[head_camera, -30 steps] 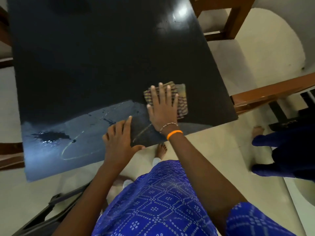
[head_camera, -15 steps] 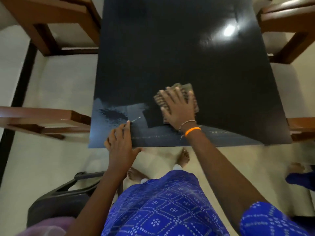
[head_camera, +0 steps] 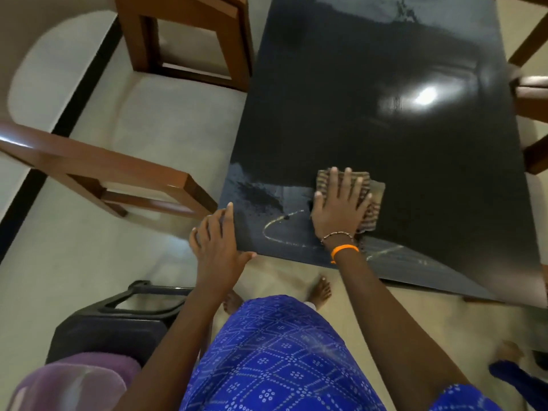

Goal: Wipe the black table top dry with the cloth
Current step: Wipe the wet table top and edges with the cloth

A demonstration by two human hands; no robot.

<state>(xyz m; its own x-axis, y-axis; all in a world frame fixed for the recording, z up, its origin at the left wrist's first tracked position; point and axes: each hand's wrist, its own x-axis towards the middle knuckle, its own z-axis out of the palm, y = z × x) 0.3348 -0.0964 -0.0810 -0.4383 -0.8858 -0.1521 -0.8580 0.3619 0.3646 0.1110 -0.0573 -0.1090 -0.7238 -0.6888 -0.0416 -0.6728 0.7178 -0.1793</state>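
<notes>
- A person in a blue patterned garment [head_camera: 275, 354] stands at the near edge of a black table top [head_camera: 370, 114], seen from above.
- The right hand [head_camera: 339, 212] lies flat, fingers spread, pressing a folded striped cloth [head_camera: 374, 197] onto the table top close to the near edge; the hand is laid on the cloth rather than closed around it, and the cloth's far and right margins show past the fingers.
- An orange band [head_camera: 344, 250] and a beaded bracelet [head_camera: 336, 235] circle the right wrist.
- The left hand [head_camera: 218, 241] rests at the table's near left corner, fingers extended along the left edge and thumb along the near edge; it holds nothing.
- A wet patch [head_camera: 261, 197] with a pale curved streak [head_camera: 281, 229] lies on the table top between the two hands, near the left corner.
- More wetness shows at the far edge.
- Wooden chairs [head_camera: 184, 37] stand beside the left edge of the table.
- A dark plastic chair [head_camera: 118, 318] sits on the floor to the person's left.
</notes>
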